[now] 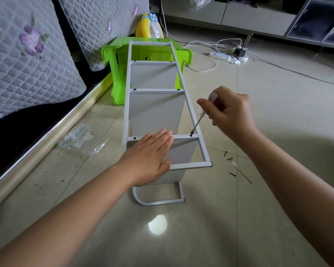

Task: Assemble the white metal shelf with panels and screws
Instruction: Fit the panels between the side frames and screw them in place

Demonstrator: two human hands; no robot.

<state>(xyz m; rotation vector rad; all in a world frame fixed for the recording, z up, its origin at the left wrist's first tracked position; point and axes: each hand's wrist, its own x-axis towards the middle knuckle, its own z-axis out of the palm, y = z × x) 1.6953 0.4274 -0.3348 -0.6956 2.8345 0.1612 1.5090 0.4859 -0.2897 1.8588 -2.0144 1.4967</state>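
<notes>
The white metal shelf (154,110) lies on its side on the tiled floor, its ladder-like side frame facing up and white panels hanging below the rungs. My left hand (148,157) rests flat with straight fingers on the nearest panel and rung. My right hand (228,110) grips a clear-handled screwdriver (202,116). The screwdriver's tip sits on a dark screw (191,135) at the right end of the near rung. Three loose dark screws (229,158) lie on the floor to the right of the shelf.
A green plastic stool (120,60) props the shelf's far end, with a yellow fan (150,26) behind it. A clear plastic bag (81,139) lies left of the shelf. A thin tool (240,171) lies by the screws. A power strip and cables (224,54) sit far right; a quilted sofa (27,60) borders the left.
</notes>
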